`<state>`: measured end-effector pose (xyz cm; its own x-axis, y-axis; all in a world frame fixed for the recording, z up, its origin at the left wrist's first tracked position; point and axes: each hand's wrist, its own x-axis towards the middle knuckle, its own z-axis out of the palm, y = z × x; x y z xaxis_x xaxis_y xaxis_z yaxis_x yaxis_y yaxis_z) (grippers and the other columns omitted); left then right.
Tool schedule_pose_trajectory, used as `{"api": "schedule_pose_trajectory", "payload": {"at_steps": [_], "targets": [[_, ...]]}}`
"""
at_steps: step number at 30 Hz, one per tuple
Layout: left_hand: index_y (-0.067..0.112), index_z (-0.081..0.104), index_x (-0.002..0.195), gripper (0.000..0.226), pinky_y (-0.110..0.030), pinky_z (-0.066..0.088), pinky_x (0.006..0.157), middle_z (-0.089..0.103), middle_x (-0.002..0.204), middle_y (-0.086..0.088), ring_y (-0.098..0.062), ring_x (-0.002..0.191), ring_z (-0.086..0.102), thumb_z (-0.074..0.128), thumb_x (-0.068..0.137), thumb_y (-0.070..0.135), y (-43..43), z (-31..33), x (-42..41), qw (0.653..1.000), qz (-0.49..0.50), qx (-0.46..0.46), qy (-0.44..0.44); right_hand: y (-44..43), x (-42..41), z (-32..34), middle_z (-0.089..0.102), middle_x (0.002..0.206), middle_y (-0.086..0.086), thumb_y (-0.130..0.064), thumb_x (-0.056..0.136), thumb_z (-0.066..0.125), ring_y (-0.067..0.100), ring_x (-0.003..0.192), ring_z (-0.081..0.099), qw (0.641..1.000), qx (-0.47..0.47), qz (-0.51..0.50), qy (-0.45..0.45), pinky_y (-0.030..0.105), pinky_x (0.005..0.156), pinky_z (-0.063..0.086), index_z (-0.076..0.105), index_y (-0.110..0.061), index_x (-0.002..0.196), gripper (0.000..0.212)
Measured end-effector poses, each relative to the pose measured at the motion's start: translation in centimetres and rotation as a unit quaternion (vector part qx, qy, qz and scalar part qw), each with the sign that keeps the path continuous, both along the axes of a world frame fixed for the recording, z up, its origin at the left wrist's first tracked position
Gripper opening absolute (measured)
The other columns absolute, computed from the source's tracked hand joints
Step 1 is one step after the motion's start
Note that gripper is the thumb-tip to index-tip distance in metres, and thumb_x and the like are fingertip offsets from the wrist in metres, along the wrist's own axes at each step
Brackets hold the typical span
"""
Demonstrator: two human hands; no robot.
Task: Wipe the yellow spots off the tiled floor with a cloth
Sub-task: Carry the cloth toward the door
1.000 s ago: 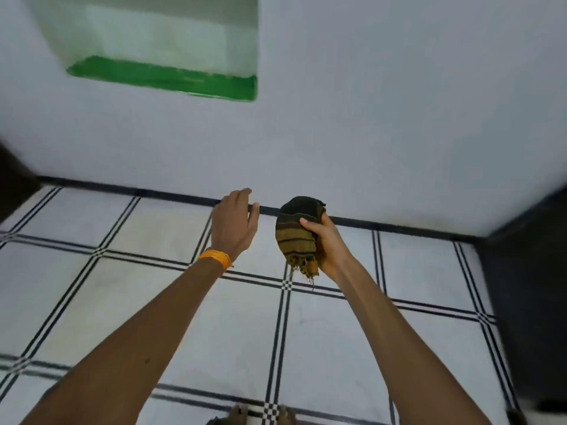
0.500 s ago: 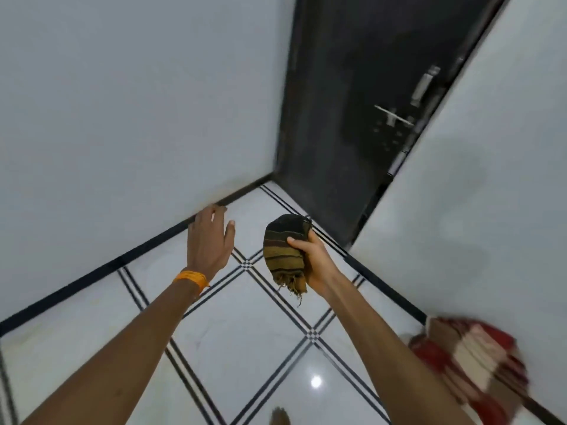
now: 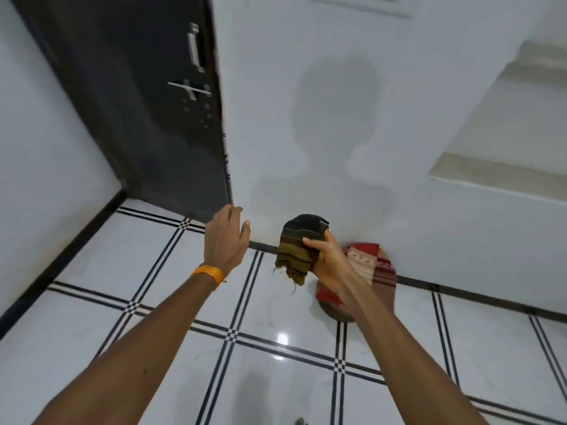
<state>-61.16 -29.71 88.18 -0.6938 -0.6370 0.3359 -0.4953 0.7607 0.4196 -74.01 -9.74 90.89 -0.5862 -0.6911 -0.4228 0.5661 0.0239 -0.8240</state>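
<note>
Aloft, right hand [image 3: 329, 260] grips cloth [image 3: 296, 250] before wall's black skirting [image 3: 260, 244].

Right of the door [image 3: 138, 118], the mat [image 3: 382, 268] lies on the floor [image 3: 153, 256] by the wall [image 3: 337, 87] (just beyond the cloth [image 3: 299, 250]).

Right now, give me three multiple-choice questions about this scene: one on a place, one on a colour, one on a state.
1. Where is the red patterned mat? A) on the floor against the wall B) hanging on the door C) on a chair
2. What colour is the band on the left wrist? A) blue B) orange C) white
3. How is the cloth? A) spread flat on the tiles B) draped over a handle C) bunched in the right hand
Answers: 1 A, it lies at the wall's foot; 2 B, it shows orange against the arm; 3 C, the hand grips it above the floor.
</note>
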Motion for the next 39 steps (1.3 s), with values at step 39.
{"api": "schedule_pose_trajectory", "payload": {"at_steps": [39], "targets": [[0.014, 0.052, 0.127, 0.049, -0.045, 0.053, 0.084, 0.067, 0.111, -0.009, -0.03, 0.095, 0.062, 0.028, 0.093, 0.04, 8.8, -51.3, -46.8, 0.921, -0.284, 0.099, -0.249, 9.4, -42.1, -57.6, 0.068, 0.121, 0.015, -0.005, 0.09, 0.07, 0.031, 0.104, 0.072, 0.935, 0.134, -0.228, -0.235, 0.037, 0.075, 0.062, 0.046, -0.025, 0.14, 0.059]]}}
